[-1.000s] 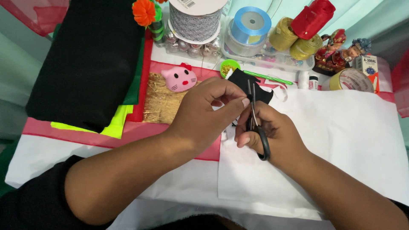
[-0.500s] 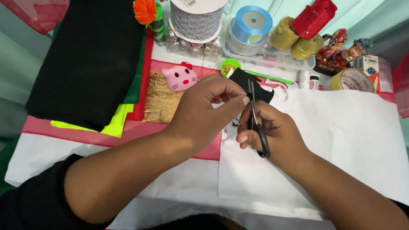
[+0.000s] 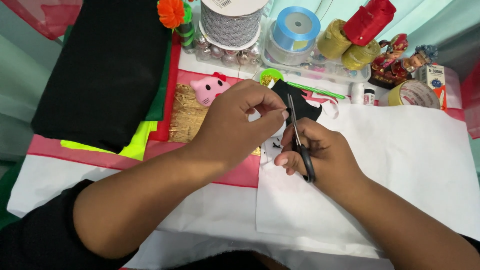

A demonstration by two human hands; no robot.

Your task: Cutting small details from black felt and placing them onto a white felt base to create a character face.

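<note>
My left hand [image 3: 235, 125] pinches the edge of a small black felt piece [image 3: 297, 102] between thumb and forefinger, just above the white paper sheet [image 3: 400, 165]. My right hand [image 3: 320, 155] grips a pair of black-handled scissors [image 3: 299, 145], blades pointing up and meeting the felt at my left fingertips. Tiny black scraps [image 3: 276, 145] lie on the paper below the blades. Both forearms cross the lower half of the head view.
A folded black cloth [image 3: 105, 70] over yellow and green sheets lies at the left. A pink cat face [image 3: 209, 89] rests on a straw-coloured mat. Ribbon spools [image 3: 295, 30], twine rolls [image 3: 345, 45], a tape roll [image 3: 412, 93] and figurines [image 3: 400, 60] line the back.
The scissors have shifted slightly upward into the felt and my left fingers have tightened on its edge. Everything else stays put.
</note>
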